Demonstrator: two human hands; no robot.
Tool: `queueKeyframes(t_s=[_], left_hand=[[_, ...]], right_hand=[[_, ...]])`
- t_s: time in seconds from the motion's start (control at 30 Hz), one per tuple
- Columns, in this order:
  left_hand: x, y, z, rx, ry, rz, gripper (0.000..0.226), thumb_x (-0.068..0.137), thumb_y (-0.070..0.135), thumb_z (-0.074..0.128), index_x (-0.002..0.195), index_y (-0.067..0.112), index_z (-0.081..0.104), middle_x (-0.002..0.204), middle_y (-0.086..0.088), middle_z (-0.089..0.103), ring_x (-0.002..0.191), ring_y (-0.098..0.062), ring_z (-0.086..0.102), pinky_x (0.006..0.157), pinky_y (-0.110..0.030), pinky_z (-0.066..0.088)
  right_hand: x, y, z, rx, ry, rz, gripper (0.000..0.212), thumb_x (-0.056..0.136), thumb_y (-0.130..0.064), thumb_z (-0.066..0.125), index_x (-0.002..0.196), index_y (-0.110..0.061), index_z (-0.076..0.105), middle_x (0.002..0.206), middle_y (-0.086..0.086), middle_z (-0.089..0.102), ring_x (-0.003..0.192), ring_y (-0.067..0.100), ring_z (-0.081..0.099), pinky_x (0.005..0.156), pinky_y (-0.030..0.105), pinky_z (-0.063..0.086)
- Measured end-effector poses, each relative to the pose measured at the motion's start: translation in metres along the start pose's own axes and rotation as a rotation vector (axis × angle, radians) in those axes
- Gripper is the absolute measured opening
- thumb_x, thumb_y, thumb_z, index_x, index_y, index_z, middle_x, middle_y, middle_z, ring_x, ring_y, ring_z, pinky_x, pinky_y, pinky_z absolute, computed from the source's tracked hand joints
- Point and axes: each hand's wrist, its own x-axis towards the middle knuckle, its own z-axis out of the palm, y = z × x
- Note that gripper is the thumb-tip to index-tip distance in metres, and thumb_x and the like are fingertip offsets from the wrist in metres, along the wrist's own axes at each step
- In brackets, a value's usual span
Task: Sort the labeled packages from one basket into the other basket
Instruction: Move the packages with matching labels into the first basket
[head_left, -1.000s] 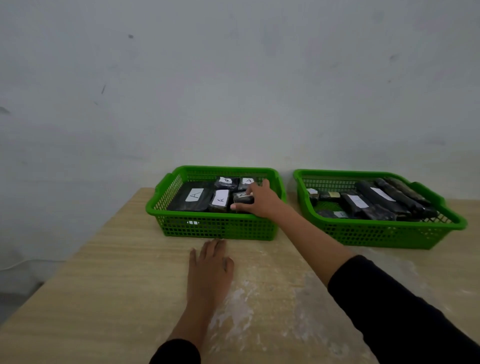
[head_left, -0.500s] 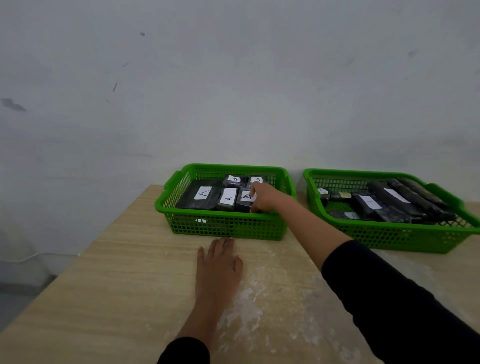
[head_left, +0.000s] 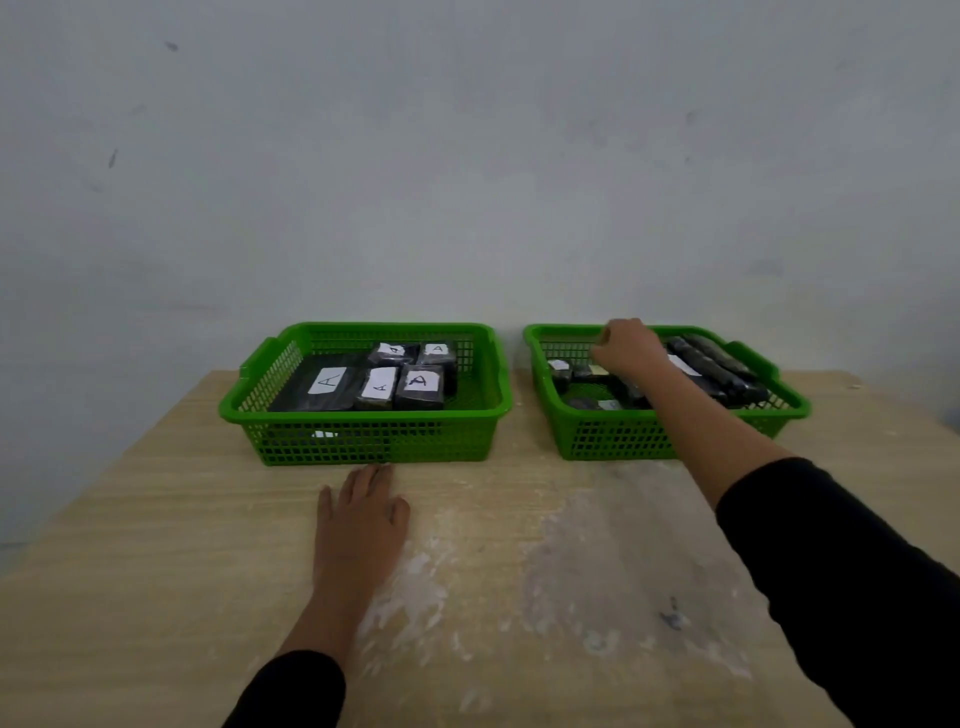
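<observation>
A: Where are the hands?

B: The left hand (head_left: 358, 525) lies flat, fingers spread, holding nothing, on the pale wood-grain table (head_left: 156, 545), fingertips just short of the left green perforated plastic basket (head_left: 374, 441). The right hand (head_left: 626, 345) is curled over the right green perforated plastic basket (head_left: 597, 441); I cannot tell whether it grips anything.

A: And the packages?

B: Black glossy wrapped packages with white "A" labels (head_left: 418, 384) fill the left basket's rear and left. The near table is open.

Pkgs (head_left: 375, 385) in L basket (head_left: 363, 436); R basket (head_left: 613, 441) beside, on table (head_left: 156, 545).
</observation>
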Motion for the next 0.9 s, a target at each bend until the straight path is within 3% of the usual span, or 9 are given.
queueKeyframes(t_s=[0.07, 0.13, 0.2, 0.4, 0.6, 0.77, 0.9], left_hand=[[-0.001, 0.001, 0.0, -0.002, 0.007, 0.003, 0.051, 0.096, 0.032, 0.036, 0.146, 0.024, 0.032, 0.155, 0.004, 0.029, 0.144, -0.013, 0.023, 0.12, -0.046, 0.011], [-0.002, 0.001, -0.001, 0.008, 0.009, 0.002, 0.051, 0.096, 0.031, 0.036, 0.146, 0.024, 0.032, 0.155, 0.003, 0.03, 0.143, -0.014, 0.025, 0.119, -0.046, 0.012], [-0.002, 0.001, -0.002, 0.017, -0.005, -0.001, 0.051, 0.096, 0.031, 0.034, 0.147, 0.024, 0.03, 0.156, 0.003, 0.028, 0.143, -0.014, 0.025, 0.119, -0.046, 0.012], [-0.002, 0.004, -0.005, 0.033, -0.033, 0.006, 0.051, 0.097, 0.03, 0.032, 0.148, 0.023, 0.027, 0.157, 0.003, 0.025, 0.144, -0.014, 0.021, 0.12, -0.045, 0.01], [-0.003, 0.005, -0.004, 0.032, -0.045, 0.005, 0.051, 0.098, 0.031, 0.03, 0.149, 0.023, 0.025, 0.158, 0.004, 0.023, 0.146, -0.014, 0.018, 0.121, -0.045, 0.01], [-0.004, 0.004, -0.004, 0.044, -0.039, 0.008, 0.052, 0.098, 0.03, 0.03, 0.149, 0.024, 0.025, 0.158, 0.004, 0.023, 0.145, -0.014, 0.019, 0.12, -0.045, 0.01], [-0.002, 0.003, -0.002, 0.054, -0.031, 0.008, 0.052, 0.098, 0.031, 0.031, 0.149, 0.025, 0.025, 0.158, 0.005, 0.024, 0.145, -0.014, 0.021, 0.12, -0.045, 0.011]], right_hand=[[0.0, 0.037, -0.008, -0.166, -0.064, 0.113, 0.039, 0.086, -0.027, 0.054, 0.115, 0.0, 0.056, 0.122, 0.025, 0.053, 0.112, 0.038, 0.053, 0.091, 0.042, 0.048], [-0.005, 0.067, -0.008, -0.203, -0.115, 0.203, 0.058, 0.086, -0.033, 0.058, 0.133, -0.001, 0.048, 0.142, 0.025, 0.042, 0.129, 0.041, 0.043, 0.102, 0.049, 0.043], [-0.012, 0.085, -0.006, -0.236, -0.141, 0.213, 0.068, 0.086, -0.045, 0.06, 0.137, -0.002, 0.046, 0.15, 0.023, 0.033, 0.136, 0.04, 0.034, 0.106, 0.05, 0.037], [-0.015, 0.089, 0.001, -0.225, -0.132, 0.189, 0.066, 0.086, -0.049, 0.06, 0.133, -0.005, 0.049, 0.15, 0.022, 0.031, 0.14, 0.039, 0.025, 0.106, 0.048, 0.035], [-0.011, 0.074, 0.004, -0.384, 0.009, 0.121, 0.071, 0.089, -0.058, 0.047, 0.134, -0.003, 0.05, 0.149, 0.022, 0.035, 0.137, 0.039, 0.029, 0.109, 0.046, 0.03], [0.001, 0.066, 0.023, -0.302, -0.098, 0.15, 0.046, 0.091, -0.044, 0.052, 0.118, -0.007, 0.06, 0.141, 0.021, 0.047, 0.142, 0.037, 0.024, 0.111, 0.047, 0.029], [0.009, 0.07, 0.028, -0.333, -0.154, 0.156, 0.051, 0.084, -0.049, 0.061, 0.116, -0.009, 0.062, 0.144, 0.019, 0.044, 0.143, 0.036, 0.02, 0.111, 0.046, 0.026]])
